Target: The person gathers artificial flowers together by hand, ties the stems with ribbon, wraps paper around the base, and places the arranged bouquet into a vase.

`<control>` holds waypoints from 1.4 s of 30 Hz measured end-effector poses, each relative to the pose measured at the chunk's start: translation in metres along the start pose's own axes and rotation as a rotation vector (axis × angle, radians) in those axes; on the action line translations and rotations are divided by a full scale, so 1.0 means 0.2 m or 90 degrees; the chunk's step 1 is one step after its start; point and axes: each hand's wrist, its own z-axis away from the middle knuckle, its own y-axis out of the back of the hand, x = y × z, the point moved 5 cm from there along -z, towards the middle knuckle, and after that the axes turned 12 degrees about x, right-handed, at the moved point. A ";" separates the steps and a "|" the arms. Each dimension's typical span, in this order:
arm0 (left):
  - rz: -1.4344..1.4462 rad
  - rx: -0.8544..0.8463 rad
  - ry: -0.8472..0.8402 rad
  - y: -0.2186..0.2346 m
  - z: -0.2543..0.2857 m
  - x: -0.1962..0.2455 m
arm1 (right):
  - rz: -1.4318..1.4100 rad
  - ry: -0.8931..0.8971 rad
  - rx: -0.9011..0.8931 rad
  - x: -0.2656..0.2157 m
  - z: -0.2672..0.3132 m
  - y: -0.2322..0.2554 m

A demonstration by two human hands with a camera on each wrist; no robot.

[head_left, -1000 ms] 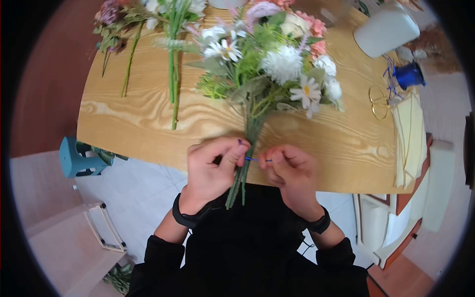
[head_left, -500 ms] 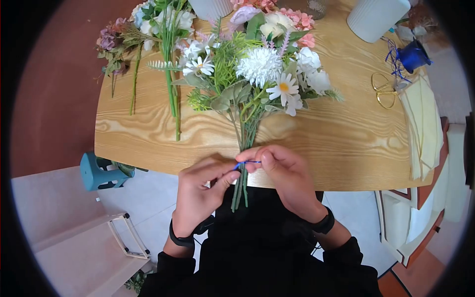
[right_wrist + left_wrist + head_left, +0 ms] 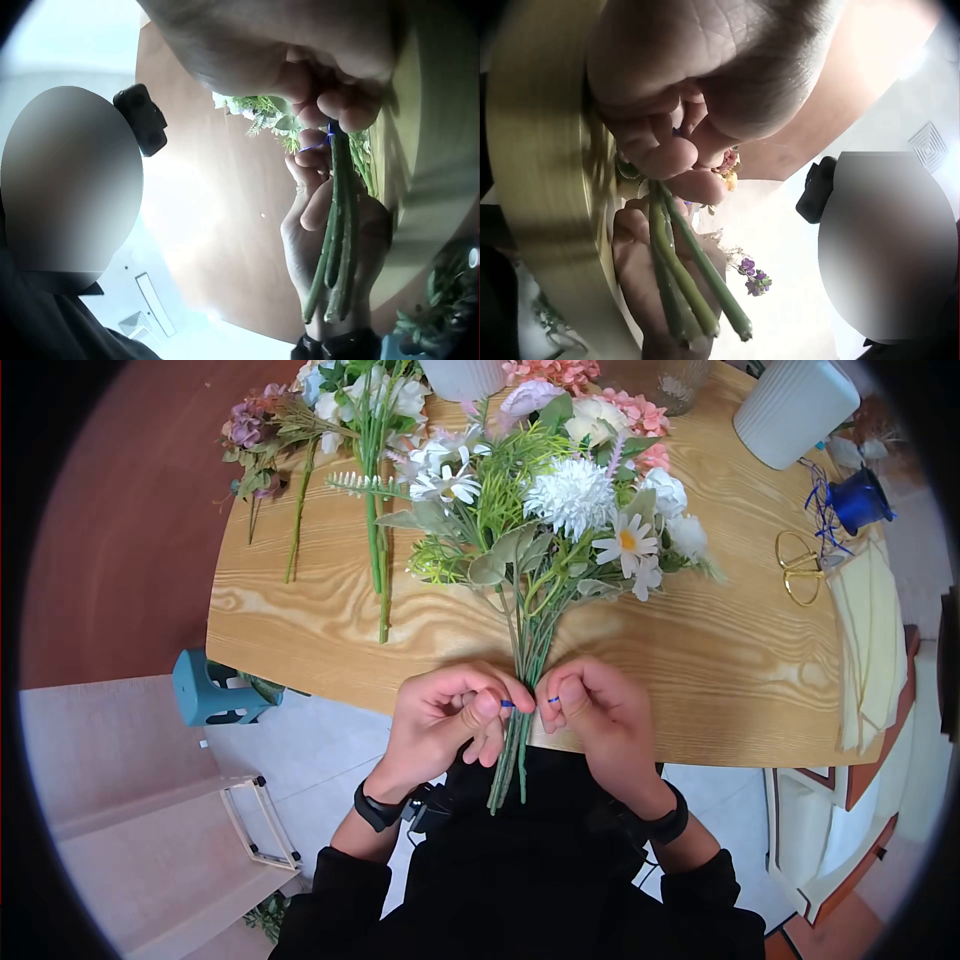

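Note:
A bouquet [image 3: 570, 495] of white, pale purple and coral flowers with greenery lies over the table's near edge. Its green stems [image 3: 530, 638] run down between my hands and past the edge. A thin blue tie [image 3: 331, 133] sits at the stems. My left hand [image 3: 440, 722] pinches one end of it between thumb and forefinger, left of the stems. On the right side, my right hand [image 3: 608, 720] pinches the other end. In the left wrist view the cut stem ends [image 3: 705, 319] hang below the fingers, which hide most of the tie.
Loose flower stems [image 3: 378, 560] lie to the left on the wooden table [image 3: 700, 670]. Gold-handled scissors [image 3: 800, 568], a blue spool [image 3: 860, 500] and folded cream paper [image 3: 868, 645] are at the right. A white ribbed vase [image 3: 795, 415] stands behind them. A teal stool [image 3: 205, 688] is on the floor.
Half a second ago my right fingers crossed over the stems by the left hand; now the hands are apart on either side, each with an end of the blue tie.

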 end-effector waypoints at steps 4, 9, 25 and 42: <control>0.012 -0.001 0.047 -0.01 -0.02 0.00 | 0.024 0.036 0.027 -0.01 0.01 0.00; -0.128 0.015 0.007 -0.02 -0.06 0.03 | 0.075 0.030 -0.001 -0.01 -0.02 0.00; -0.328 0.033 -0.151 0.03 -0.07 0.06 | 0.293 0.139 -0.029 -0.08 -0.05 -0.05; -0.231 0.137 -0.079 0.03 0.01 0.02 | 0.273 0.176 0.036 -0.02 0.01 -0.03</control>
